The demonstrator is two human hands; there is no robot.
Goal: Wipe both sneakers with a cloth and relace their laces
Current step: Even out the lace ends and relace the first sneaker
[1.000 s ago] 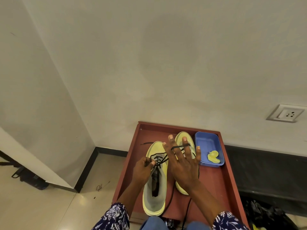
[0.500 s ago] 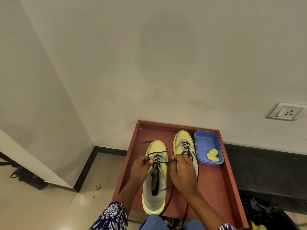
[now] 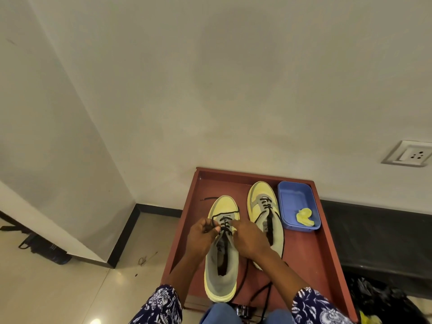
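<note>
Two yellow and grey sneakers stand side by side on a red-brown wooden tray table (image 3: 304, 253). The left sneaker (image 3: 222, 272) is nearer to me, and its black lace (image 3: 224, 226) is threaded through the lower eyelets. My left hand (image 3: 202, 235) pinches the lace at the shoe's left side. My right hand (image 3: 247, 237) grips the lace on the right side of the same shoe, fingers curled over the tongue. The right sneaker (image 3: 264, 206) sits further back, laced, its loose lace ends trailing toward me. A crumpled yellow cloth (image 3: 304, 216) lies in a blue tub (image 3: 297, 195).
The tray table stands against a pale wall with a wall socket (image 3: 409, 156) at the right. A black skirting and dark shelf (image 3: 374, 230) run to the right. Tiled floor (image 3: 81, 277) lies at the left, with a dark object (image 3: 44, 249) under a slanted panel.
My right hand, spread wide above the shoes with the lace over its fingers a second ago, has come down and closed on the lace at the left sneaker. My left hand kept its pinch.
</note>
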